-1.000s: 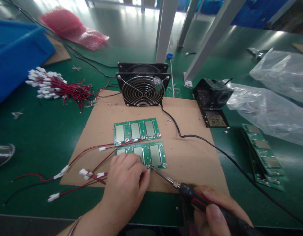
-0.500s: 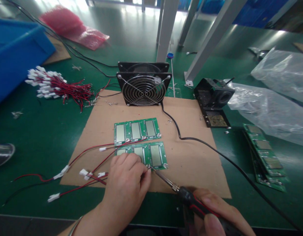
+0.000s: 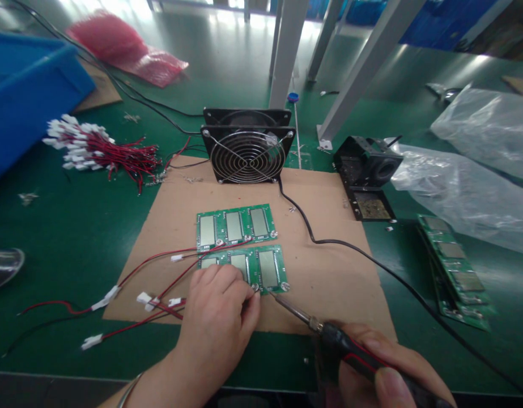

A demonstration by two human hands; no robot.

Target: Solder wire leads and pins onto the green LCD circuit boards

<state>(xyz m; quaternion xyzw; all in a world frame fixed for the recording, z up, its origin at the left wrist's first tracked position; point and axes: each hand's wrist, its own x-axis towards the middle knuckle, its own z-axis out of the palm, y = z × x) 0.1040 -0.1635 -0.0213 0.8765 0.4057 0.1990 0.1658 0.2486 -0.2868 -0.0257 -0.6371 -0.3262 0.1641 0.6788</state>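
My left hand (image 3: 221, 309) rests over the nearer green circuit board (image 3: 280, 266), hiding its lower left part. Its thumb and forefinger are pinched at the board's lower edge, and a red-and-black wire lead (image 3: 170, 309) runs in under the palm; the held end is hidden. In my right hand (image 3: 388, 362) is a soldering iron (image 3: 341, 343), held like a pen. The iron's tip points at that lower edge, just right of my left fingertips. A second circuit board (image 3: 233, 226) with grey display windows lies directly behind, and a red wire crosses its lower edge.
Both boards lie on a cardboard sheet (image 3: 329, 272). Behind them stands a black fan (image 3: 248, 161). An iron stand (image 3: 369, 170) and stacked boards (image 3: 454, 266) are to the right. A wire bundle (image 3: 103, 147) and blue bin (image 3: 32, 90) occupy the left. A black cable (image 3: 350, 245) crosses the cardboard.
My right hand and the soldering iron have shifted slightly right and back, drawing the tip away from my left fingertips. My left hand and the boards have stayed in place.
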